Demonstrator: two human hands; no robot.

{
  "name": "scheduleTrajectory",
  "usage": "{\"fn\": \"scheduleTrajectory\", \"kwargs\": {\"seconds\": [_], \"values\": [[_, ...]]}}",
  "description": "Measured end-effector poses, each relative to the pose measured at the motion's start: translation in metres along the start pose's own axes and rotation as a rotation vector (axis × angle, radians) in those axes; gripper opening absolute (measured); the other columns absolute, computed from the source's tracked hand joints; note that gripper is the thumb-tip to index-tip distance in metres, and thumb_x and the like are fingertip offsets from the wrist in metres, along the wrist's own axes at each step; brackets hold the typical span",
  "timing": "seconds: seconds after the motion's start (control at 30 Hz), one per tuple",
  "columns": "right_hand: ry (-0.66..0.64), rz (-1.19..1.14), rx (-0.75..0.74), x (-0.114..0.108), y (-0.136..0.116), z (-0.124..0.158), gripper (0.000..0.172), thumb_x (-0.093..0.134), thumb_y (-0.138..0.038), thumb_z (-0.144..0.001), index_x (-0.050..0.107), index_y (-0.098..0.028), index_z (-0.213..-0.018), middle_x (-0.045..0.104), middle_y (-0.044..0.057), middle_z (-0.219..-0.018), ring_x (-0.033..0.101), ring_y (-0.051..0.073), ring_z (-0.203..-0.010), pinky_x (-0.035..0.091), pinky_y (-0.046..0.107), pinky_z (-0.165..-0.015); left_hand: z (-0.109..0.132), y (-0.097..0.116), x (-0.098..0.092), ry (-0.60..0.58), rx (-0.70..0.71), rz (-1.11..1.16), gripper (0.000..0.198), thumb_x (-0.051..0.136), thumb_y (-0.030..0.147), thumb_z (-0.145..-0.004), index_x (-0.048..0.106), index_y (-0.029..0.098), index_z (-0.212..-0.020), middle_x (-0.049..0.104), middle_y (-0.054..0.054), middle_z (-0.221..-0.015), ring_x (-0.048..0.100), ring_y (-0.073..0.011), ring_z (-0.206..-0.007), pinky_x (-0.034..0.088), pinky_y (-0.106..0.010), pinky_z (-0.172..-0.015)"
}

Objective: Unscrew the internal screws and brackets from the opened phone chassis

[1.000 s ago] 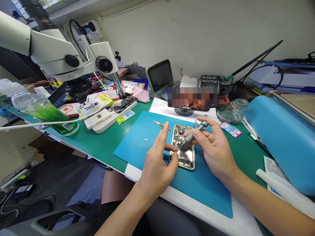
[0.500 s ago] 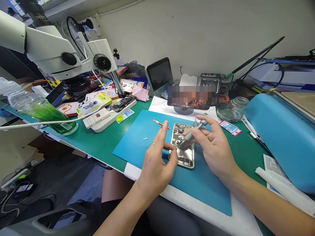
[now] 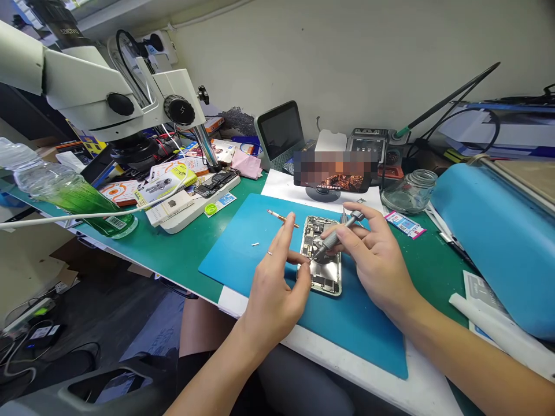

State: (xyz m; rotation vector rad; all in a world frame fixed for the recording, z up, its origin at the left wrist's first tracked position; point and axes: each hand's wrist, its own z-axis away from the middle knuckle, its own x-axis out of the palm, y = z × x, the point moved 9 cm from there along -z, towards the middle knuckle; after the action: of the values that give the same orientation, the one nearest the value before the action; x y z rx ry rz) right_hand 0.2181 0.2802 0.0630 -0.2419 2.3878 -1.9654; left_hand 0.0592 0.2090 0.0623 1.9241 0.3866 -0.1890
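Note:
An opened phone [image 3: 332,271] lies on the blue mat [image 3: 243,231], its inner boards and a shiny metal area exposed. My right hand [image 3: 384,260] is closed on a grey screwdriver [image 3: 330,240], which slants down to the phone's left side. A second slim metal tool [image 3: 344,215] sticks up between the right fingers, its kind unclear. My left hand [image 3: 275,289] is at the phone's left edge, thumb and a finger pinched together by the screwdriver's tip, another finger raised. Whatever the pinch holds is too small to make out.
A copper-and-white slim tool [image 3: 277,216] and a small white piece [image 3: 255,244] lie on the mat. Behind stands a phone screen [image 3: 333,182]. A microscope [image 3: 130,110] and a green bottle [image 3: 99,208] are left; a glass jar [image 3: 411,193] and blue case [image 3: 489,242] right.
The view has shifted very slightly. Both hands and the screwdriver stay in nearly the same place over the phone.

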Motion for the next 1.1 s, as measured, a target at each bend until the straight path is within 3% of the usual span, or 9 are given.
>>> {"fn": "scheduleTrajectory", "kwargs": {"seconds": [0.23, 0.43, 0.7, 0.87, 1.1], "values": [[-0.008, -0.027, -0.001, -0.0002, 0.003, -0.0009, 0.047, 0.073, -0.043, -0.093, 0.05, -0.027, -0.131, 0.077, -0.002, -0.082, 0.072, 0.016, -0.072, 0.061, 0.029, -0.067, 0.0003, 0.0005, 0.0011, -0.006, 0.01, 0.006, 0.078, 0.056, 0.01, -0.099, 0.024, 0.034, -0.166, 0.059, -0.008, -0.151, 0.068, -0.0115, -0.093, 0.054, -0.028, -0.096], [-0.012, -0.031, -0.003, -0.0001, 0.0021, 0.0001, 0.047, 0.074, -0.042, -0.093, 0.051, -0.027, -0.131, 0.078, -0.001, -0.083, 0.071, 0.015, -0.069, 0.06, 0.028, -0.066, 0.0005, -0.0004, 0.002, -0.01, -0.011, 0.011, 0.077, 0.056, 0.011, -0.099, 0.025, 0.035, -0.165, 0.054, -0.008, -0.157, 0.068, -0.0113, -0.092, 0.056, -0.025, -0.086], [-0.014, -0.035, -0.009, -0.0007, 0.0037, -0.0015, 0.046, 0.074, -0.042, -0.093, 0.051, -0.027, -0.131, 0.077, -0.002, -0.082, 0.071, 0.015, -0.07, 0.061, 0.028, -0.068, 0.0004, 0.0009, 0.0007, -0.005, 0.004, 0.004, 0.077, 0.056, 0.01, -0.099, 0.025, 0.035, -0.165, 0.049, -0.009, -0.161, 0.068, -0.0111, -0.093, 0.056, -0.027, -0.091], [-0.02, -0.035, -0.007, 0.0001, 0.0044, -0.0018, 0.046, 0.073, -0.042, -0.094, 0.05, -0.027, -0.132, 0.078, -0.002, -0.083, 0.072, 0.015, -0.071, 0.061, 0.027, -0.067, 0.0011, -0.0013, 0.0014, -0.016, -0.017, 0.008, 0.077, 0.055, 0.011, -0.099, 0.025, 0.036, -0.165, 0.044, -0.009, -0.165, 0.068, -0.0114, -0.093, 0.056, -0.025, -0.081], [-0.03, -0.034, -0.003, 0.0023, 0.0011, -0.0002, 0.044, 0.072, -0.04, -0.095, 0.051, -0.027, -0.131, 0.077, -0.002, -0.083, 0.071, 0.014, -0.07, 0.06, 0.026, -0.067, 0.0017, -0.0002, 0.0015, -0.012, 0.004, 0.004, 0.077, 0.055, 0.01, -0.099, 0.025, 0.035, -0.165, 0.047, -0.008, -0.163, 0.069, -0.0113, -0.095, 0.054, -0.028, -0.095]]}}
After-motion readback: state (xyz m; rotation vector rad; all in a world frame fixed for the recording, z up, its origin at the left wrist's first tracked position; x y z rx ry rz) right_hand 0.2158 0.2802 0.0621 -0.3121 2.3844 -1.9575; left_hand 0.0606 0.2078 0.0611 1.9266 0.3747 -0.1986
